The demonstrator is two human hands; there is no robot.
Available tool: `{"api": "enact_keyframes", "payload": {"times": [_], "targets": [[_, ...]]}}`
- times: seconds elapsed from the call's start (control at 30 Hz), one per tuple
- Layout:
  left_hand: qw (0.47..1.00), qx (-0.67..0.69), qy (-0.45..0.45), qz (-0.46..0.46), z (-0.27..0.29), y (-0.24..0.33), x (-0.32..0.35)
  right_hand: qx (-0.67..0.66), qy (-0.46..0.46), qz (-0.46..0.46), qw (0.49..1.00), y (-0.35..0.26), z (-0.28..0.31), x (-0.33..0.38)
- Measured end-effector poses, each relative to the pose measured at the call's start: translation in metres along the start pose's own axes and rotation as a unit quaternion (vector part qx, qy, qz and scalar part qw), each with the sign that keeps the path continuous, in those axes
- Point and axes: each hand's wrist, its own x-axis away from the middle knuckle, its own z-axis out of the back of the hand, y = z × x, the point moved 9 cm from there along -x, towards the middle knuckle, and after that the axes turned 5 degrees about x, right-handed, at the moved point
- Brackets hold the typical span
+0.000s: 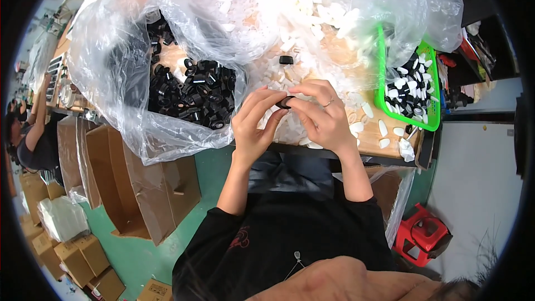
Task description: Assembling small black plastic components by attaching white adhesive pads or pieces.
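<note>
Above the front edge of the table, my left hand (257, 118) and my right hand (324, 112) meet fingertip to fingertip. Between them they pinch a small round black plastic part (286, 102), mostly covered by the fingers. A ring sits on one right-hand finger. Just beyond the hands, one black cap-like part (286, 59) lies among small translucent white pieces (273, 75). To the left, an open clear plastic bag (184, 136) holds many black ring-shaped parts (200, 89). White oval pieces (383, 128) lie scattered beside my right hand.
A green basket (411, 124) of black and white pieces stands at the table's right end. Clear plastic sheeting (356, 0) covers the back. Below left are an open cardboard box (150, 189) and stacked cartons (83, 256); a red stool (418, 234) stands right. Another person (34, 139) works far left.
</note>
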Motion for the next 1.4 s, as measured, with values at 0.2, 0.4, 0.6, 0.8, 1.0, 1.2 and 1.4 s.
{"api": "enact_keyframes", "payload": {"times": [0.2,0.4,0.6,0.8,1.0,1.2,1.4], "targets": [[1.000,-0.025,-0.002,-0.007,0.000,-0.009,0.005,-0.133,-0.049,-0.099,0.985,0.030,-0.006,-0.005],[0.996,-0.004,0.004,0.086,-0.002,-0.013,0.008,-0.053,-0.019,-0.316,0.947,0.205,-0.017,-0.006],[0.994,0.006,0.048,0.094,0.018,-0.028,0.017,0.209,0.065,-0.096,0.971,0.168,-0.016,-0.023],[0.993,0.023,0.073,0.089,0.025,-0.036,0.021,-0.073,-0.036,-0.238,0.968,0.144,-0.019,-0.022],[0.994,0.004,0.066,0.087,0.033,-0.035,0.023,-0.142,-0.103,-0.328,0.928,0.126,0.025,0.015],[0.995,0.037,0.032,0.087,0.018,-0.033,0.020,-0.011,-0.201,-0.388,0.900,0.107,0.052,0.084],[0.996,-0.006,-0.054,0.067,-0.016,-0.013,0.010,0.180,-0.012,-0.301,0.936,0.113,0.035,0.099]]}}
